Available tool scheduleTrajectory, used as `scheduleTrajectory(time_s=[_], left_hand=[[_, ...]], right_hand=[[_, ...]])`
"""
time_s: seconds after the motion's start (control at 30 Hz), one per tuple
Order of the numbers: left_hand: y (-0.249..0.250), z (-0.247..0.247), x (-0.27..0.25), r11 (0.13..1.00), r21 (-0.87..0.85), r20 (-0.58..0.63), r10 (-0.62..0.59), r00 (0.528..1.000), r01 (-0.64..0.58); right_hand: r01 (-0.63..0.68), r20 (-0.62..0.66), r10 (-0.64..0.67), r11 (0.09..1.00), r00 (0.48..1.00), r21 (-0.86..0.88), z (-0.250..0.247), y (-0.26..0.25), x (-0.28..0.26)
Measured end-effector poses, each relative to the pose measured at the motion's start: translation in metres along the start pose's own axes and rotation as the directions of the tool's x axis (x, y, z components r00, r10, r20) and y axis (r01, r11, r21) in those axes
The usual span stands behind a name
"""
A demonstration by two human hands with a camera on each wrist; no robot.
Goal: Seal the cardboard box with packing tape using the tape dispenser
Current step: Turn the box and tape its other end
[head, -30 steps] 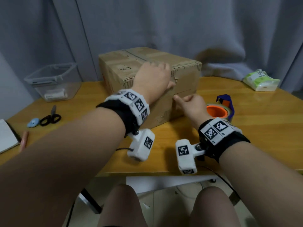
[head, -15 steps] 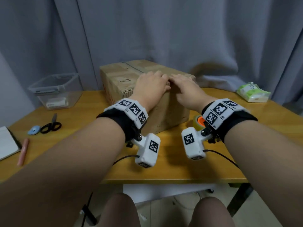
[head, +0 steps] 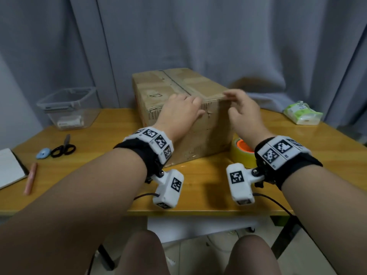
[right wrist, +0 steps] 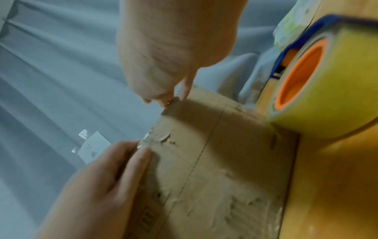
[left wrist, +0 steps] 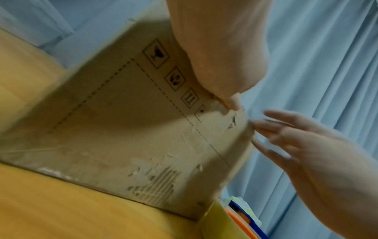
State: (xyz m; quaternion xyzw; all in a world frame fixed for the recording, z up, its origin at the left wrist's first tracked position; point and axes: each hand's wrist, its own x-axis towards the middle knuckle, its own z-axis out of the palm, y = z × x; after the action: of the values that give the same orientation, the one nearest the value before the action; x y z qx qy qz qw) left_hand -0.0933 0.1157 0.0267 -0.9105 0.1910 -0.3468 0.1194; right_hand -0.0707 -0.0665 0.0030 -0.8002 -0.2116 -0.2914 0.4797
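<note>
My left hand (head: pixel 181 111) lies flat on the box (head: pixel 208 133); my right hand (head: pixel 243 113) hovers, fingers relaxed. Only my right wrist view shows the tape dispenser (right wrist: pixel 319 80) fully.

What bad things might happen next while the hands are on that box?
1. The box sits at an angle on the table, and the left hand only rests on its front top edge, so it might slide when pushed.
2. The tape dispenser lies on the table right under the right hand, where a wrist or cable might knock it.
3. The front face looks torn and peeled, so new tape may stick badly there.
</note>
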Motion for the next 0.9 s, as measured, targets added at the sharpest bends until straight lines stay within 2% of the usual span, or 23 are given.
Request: scheduleTrajectory(time_s=[0.03,0.1,0.17,0.23,0.3,0.33,0.4,0.5,0.6,0.67,0.73,0.83,0.9], left_hand=[[-0.003,0.001,-0.002,0.999,-0.044,-0.035,0.025,0.999,-0.027],[-0.006,0.005,-0.005,0.994,-0.099,-0.069,0.042,0.997,-0.049],[-0.001,0.011,-0.007,0.998,-0.066,-0.094,0.007,0.996,-0.013],[0.014,0.020,-0.009,0.997,0.000,-0.143,-0.072,0.987,0.073],[0.028,0.029,-0.009,0.990,-0.028,-0.175,-0.144,0.974,0.141],[0.031,0.033,-0.008,0.986,-0.046,-0.185,-0.167,0.968,0.161],[0.032,0.040,-0.007,0.985,-0.043,-0.209,-0.174,0.962,0.169],[0.027,0.049,-0.003,0.989,0.036,-0.244,-0.132,0.961,0.144],[0.025,0.054,-0.001,0.984,0.101,-0.243,-0.117,0.963,0.145],[0.022,0.051,-0.001,0.985,0.104,-0.217,-0.115,0.969,0.140],[0.017,0.041,-0.001,0.990,0.092,-0.154,-0.093,0.984,0.108],[0.003,0.019,0.003,0.999,0.038,-0.075,0.018,0.997,-0.016],[-0.005,0.001,0.008,0.989,-0.142,-0.031,0.036,0.999,-0.040]], right_hand=[[-0.042,-0.086,0.043,0.999,0.995,0.015,-0.009,0.002,-0.005],[-0.153,-0.203,0.126,0.980,0.971,-0.124,-0.024,0.010,-0.015],[-0.366,-0.253,0.296,0.881,0.921,-0.300,-0.034,0.022,-0.024],[-0.605,-0.267,0.543,0.707,0.796,-0.367,-0.038,0.034,-0.031],[-0.733,-0.224,0.717,0.551,0.661,-0.400,-0.039,0.042,-0.034],[-0.736,-0.178,0.759,0.500,0.626,-0.457,-0.039,0.046,-0.036],[-0.707,-0.132,0.788,0.448,0.601,-0.547,-0.042,0.054,-0.038],[-0.747,-0.217,0.751,0.492,0.624,-0.446,-0.050,0.067,-0.042],[-0.739,-0.359,0.653,0.644,0.667,-0.200,-0.051,0.061,-0.047],[-0.623,-0.413,0.543,0.778,0.731,-0.082,-0.050,0.048,-0.049],[-0.494,-0.435,0.433,0.869,0.789,-0.030,-0.054,0.035,-0.047],[-0.362,-0.428,0.334,0.932,0.840,0.019,-0.065,0.013,-0.040],[-0.275,-0.401,0.264,0.961,0.877,0.032,-0.070,-0.006,-0.031]])
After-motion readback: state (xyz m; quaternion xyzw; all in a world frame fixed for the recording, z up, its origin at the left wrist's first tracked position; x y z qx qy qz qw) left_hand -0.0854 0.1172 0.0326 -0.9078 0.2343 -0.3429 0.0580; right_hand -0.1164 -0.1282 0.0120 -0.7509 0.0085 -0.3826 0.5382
